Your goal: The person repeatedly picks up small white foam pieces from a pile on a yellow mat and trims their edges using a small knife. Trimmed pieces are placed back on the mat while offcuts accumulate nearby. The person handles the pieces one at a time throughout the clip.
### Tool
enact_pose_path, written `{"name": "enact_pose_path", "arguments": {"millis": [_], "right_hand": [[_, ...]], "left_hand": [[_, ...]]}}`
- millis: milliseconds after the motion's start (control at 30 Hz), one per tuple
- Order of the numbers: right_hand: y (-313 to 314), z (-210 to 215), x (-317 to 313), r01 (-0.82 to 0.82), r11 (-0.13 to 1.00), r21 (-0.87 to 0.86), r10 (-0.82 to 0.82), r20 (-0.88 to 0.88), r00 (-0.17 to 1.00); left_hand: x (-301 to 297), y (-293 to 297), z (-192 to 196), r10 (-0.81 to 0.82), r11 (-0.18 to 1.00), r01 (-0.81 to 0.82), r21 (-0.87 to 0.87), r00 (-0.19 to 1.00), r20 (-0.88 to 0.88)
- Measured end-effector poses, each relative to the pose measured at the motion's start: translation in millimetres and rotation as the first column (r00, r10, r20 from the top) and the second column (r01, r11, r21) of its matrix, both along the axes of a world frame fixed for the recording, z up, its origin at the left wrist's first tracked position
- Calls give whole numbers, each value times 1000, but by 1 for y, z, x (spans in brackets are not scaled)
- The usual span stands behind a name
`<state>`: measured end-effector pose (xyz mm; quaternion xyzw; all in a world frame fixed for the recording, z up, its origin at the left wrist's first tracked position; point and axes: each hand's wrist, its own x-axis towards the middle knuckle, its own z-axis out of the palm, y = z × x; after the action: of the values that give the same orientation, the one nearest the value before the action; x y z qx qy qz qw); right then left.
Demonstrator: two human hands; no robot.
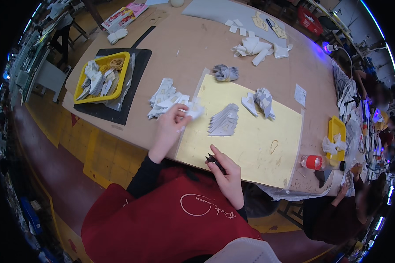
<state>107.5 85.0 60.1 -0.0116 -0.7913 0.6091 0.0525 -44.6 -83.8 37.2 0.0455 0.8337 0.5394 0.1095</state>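
My left hand (167,127) pinches a small white cut piece (195,109), slightly blurred, at the left edge of a pale yellow sheet (250,158). Just beyond that hand lies a spread pile of white pieces (160,99) on the brown table. Close to the table's front edge, my right hand (227,174) is closed around dark thread snips (214,160), their points showing past the fingers. On the sheet lie a fanned stack of greyish-white pieces (224,121), a rolled grey bundle (226,72) and another bundle (264,102) with a loose piece (249,105) beside it.
A yellow tray (80,89) of pieces and rubber bands sits left on a black board (140,61). One rubber band (274,147) lies on the sheet. A red-labelled bottle (314,162) and a yellow basket (335,127) stand right, near a seated co-worker (338,219).
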Motion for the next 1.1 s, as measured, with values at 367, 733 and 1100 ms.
{"name": "enact_pose_path", "arguments": {"millis": [367, 733, 1100], "right_hand": [[21, -15, 13, 238, 868, -435, -293, -63, 954], [15, -14, 5, 286, 958, -19, -287, -102, 953], [8, -8, -10, 315, 927, 201, -275, -204, 940]], "left_hand": [[35, 68, -27, -245, 966, 175, -191, 856, -455], [21, 44, -38, -262, 965, 257, -49, 945, -196], [33, 38, 4, -302, 927, 252, 278, 940, 157]]}}
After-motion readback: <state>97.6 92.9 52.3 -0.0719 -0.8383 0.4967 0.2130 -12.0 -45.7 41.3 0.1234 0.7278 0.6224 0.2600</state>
